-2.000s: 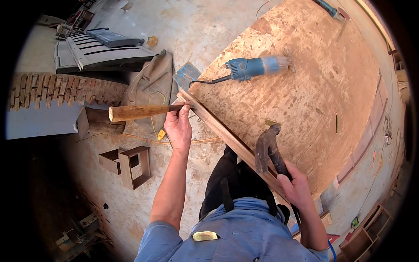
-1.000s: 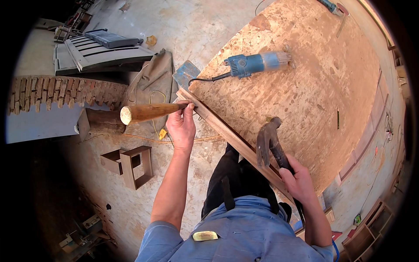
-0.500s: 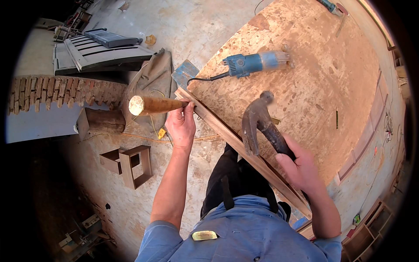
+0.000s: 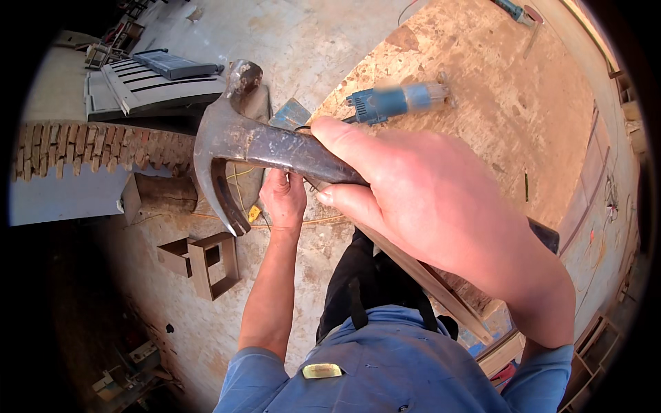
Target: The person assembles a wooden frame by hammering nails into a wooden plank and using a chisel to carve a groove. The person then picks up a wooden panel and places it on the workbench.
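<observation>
My right hand (image 4: pixel 441 186) is closed around the dark handle of a claw hammer (image 4: pixel 234 134), raised large and near in the view. The hammer's head is over the left side, claw pointing down. My left hand (image 4: pixel 282 203) is closed beneath it, its fingertips partly covered by the hammer handle. What it grips is hidden now; half a second ago a wooden-handled chisel showed there, at the end of a long wooden strip. This wooden strip (image 4: pixel 441 292) runs diagonally along the near table edge, partly behind my right hand.
A blue power tool (image 4: pixel 392 103) with a black cord lies on the stained wooden tabletop (image 4: pixel 509 110). Another tool (image 4: pixel 509 9) is at the far edge. On the floor at left stand a small wooden frame (image 4: pixel 213 272) and a brown block (image 4: pixel 165 193).
My right hand has lifted the hammer up and to the left, from above the strip to over my left hand, covering the chisel. The left hand has hardly moved.
</observation>
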Action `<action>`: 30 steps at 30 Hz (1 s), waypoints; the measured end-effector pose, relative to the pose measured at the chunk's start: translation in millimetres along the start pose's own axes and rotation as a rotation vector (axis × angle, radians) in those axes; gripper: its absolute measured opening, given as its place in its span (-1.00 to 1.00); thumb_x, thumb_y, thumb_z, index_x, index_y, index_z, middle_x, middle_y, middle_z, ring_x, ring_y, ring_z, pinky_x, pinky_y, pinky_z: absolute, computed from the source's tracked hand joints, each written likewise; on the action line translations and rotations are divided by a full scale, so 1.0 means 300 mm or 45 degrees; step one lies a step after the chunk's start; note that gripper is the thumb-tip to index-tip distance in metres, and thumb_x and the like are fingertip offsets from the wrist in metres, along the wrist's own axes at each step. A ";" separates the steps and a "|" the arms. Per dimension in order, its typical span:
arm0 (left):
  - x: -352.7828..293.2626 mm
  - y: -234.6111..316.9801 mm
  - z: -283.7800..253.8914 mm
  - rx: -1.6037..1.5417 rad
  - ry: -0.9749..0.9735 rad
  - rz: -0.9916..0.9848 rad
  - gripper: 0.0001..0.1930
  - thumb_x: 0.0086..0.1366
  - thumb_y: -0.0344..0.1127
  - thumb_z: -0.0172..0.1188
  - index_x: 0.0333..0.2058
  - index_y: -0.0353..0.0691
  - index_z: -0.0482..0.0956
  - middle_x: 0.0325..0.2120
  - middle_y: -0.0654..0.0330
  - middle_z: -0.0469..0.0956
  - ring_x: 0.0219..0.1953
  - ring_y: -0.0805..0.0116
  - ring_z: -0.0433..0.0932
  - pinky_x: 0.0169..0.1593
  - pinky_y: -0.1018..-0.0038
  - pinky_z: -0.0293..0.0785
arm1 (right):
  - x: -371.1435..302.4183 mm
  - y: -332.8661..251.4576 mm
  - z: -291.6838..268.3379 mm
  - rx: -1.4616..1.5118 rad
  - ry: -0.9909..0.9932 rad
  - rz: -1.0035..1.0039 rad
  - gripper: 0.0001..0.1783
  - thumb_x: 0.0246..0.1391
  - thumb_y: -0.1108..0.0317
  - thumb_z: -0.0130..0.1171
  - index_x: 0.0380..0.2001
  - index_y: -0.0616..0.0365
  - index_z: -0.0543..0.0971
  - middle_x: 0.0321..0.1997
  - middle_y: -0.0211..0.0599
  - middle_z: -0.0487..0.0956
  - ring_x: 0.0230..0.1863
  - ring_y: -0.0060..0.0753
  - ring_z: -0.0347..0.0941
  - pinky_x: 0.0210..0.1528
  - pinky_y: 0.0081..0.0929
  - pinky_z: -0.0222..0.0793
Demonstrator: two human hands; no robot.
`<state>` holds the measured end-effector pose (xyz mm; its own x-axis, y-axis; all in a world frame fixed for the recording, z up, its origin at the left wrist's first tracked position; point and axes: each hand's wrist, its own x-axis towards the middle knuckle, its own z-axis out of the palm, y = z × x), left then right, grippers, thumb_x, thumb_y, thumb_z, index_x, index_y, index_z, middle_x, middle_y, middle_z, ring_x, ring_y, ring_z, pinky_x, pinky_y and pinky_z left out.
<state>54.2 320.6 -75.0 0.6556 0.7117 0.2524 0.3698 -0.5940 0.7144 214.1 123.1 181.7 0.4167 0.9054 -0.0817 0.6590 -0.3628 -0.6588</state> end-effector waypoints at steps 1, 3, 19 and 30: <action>-0.010 0.002 -0.002 0.054 0.018 -0.012 -0.85 0.24 -0.37 0.30 -0.21 -0.13 0.60 -0.36 0.07 0.65 -0.35 0.00 0.63 -0.27 0.28 0.53 | 0.007 -0.011 -0.015 -0.025 -0.033 -0.011 -0.49 0.04 0.28 0.33 0.09 0.05 0.48 -0.41 -0.10 0.57 -0.37 0.02 0.53 -0.38 -0.14 0.38; -0.011 0.058 -0.015 0.164 0.050 -0.043 -0.84 0.25 -0.33 0.31 -0.21 -0.13 0.60 -0.37 0.07 0.64 -0.36 0.00 0.62 -0.28 0.26 0.52 | 0.013 -0.022 -0.039 -0.090 -0.022 -0.064 -0.50 0.05 0.28 0.32 0.08 0.04 0.48 -0.43 -0.10 0.57 -0.38 0.02 0.53 -0.39 -0.15 0.38; 0.026 0.065 0.006 -0.233 0.098 -0.175 -0.87 0.29 -0.34 0.32 -0.26 -0.26 0.62 -0.45 0.16 0.66 -0.39 0.47 0.57 -0.21 0.49 0.51 | -0.159 0.090 0.029 0.454 0.219 0.215 -0.50 0.12 0.37 0.27 0.14 0.16 0.47 -0.28 -0.11 0.59 -0.33 -0.23 0.52 -0.17 -0.42 0.44; -0.039 0.083 0.010 -0.284 0.086 -0.161 -0.90 0.32 -0.41 0.28 -0.21 -0.27 0.63 -0.39 0.22 0.68 -0.36 0.57 0.52 -0.18 0.56 0.50 | -0.410 0.297 0.217 0.581 0.321 0.483 -0.48 0.15 0.30 0.25 0.15 0.29 0.45 -0.13 0.16 0.60 -0.10 0.00 0.61 -0.05 -0.34 0.46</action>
<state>57.8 296.5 -62.0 0.5653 0.8028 0.1896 0.2870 -0.4069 0.8672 180.9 -6.1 84.2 0.7397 0.6325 -0.2298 0.1271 -0.4667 -0.8752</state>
